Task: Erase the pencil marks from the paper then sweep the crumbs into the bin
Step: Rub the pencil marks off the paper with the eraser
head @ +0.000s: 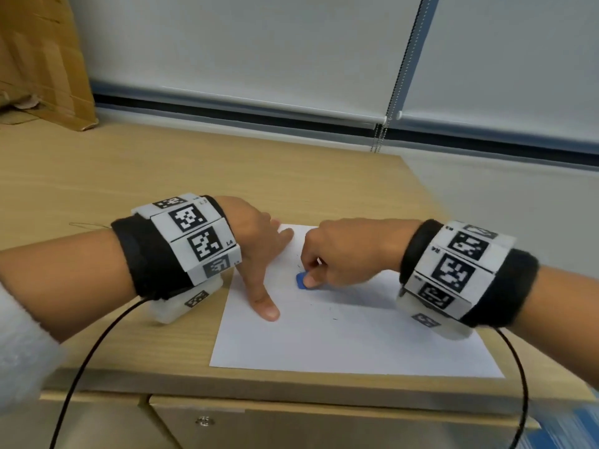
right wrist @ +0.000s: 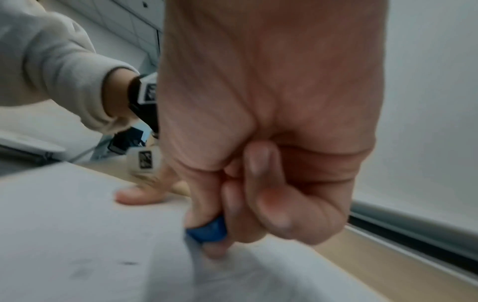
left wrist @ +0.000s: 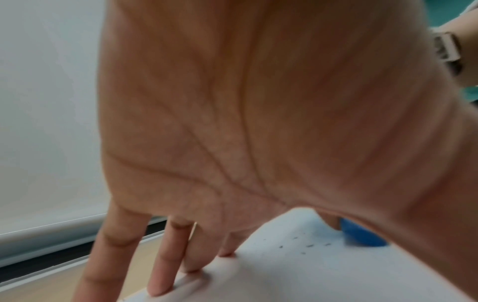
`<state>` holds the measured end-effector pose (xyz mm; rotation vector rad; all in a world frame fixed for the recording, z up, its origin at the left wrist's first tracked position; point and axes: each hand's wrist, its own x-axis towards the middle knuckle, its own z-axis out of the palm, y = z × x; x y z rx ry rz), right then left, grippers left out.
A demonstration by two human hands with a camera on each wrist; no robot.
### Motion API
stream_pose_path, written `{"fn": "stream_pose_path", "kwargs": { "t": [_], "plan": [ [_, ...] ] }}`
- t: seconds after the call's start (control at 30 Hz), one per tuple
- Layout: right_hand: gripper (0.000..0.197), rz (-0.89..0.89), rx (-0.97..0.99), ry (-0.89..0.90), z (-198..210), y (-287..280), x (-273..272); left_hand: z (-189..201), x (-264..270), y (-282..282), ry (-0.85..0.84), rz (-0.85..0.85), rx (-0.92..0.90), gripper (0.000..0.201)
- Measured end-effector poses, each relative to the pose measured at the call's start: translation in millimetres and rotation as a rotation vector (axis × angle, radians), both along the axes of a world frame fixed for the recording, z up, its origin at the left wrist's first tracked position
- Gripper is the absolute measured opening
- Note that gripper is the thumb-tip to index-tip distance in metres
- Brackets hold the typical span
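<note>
A white sheet of paper lies on the wooden desk near its front edge. My right hand pinches a small blue eraser between thumb and fingers and holds it down on the sheet's upper middle. The same blue eraser shows under my curled fingers in the right wrist view, and as a blue eraser in the left wrist view. Small dark crumbs lie on the paper beside it. My left hand lies flat with straight fingers, pressing the paper's left edge; its thumb points toward me.
A cardboard box stands at the desk's back left corner. Roller blinds with a bead chain hang behind the desk. The desk's right edge runs just beyond the paper. Cables trail from both wrist bands over the front edge. No bin is in view.
</note>
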<state>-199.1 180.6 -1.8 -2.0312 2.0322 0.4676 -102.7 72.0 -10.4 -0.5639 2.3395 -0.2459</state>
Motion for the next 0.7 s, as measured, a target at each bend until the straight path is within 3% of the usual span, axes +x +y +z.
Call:
{"fn": "stream_pose_path", "kwargs": {
  "t": [0.47, 0.63, 0.7],
  "plan": [
    [0.03, 0.014, 0.016, -0.016, 1.0, 34.9, 24.8, -1.0, 1.4, 2.3, 0.032, 0.001, -0.012, 0.136],
    [0.027, -0.134, -0.309, -0.063, 7.6, 71.4, 0.5, -1.0, 5.5, -2.4, 0.056, 0.0, 0.015, 0.136],
    [0.026, -0.235, -0.349, -0.087, -2.0, 100.9, -8.4, -0.9, 6.7, -1.9, 0.058, -0.006, 0.026, 0.134]
  ]
}}
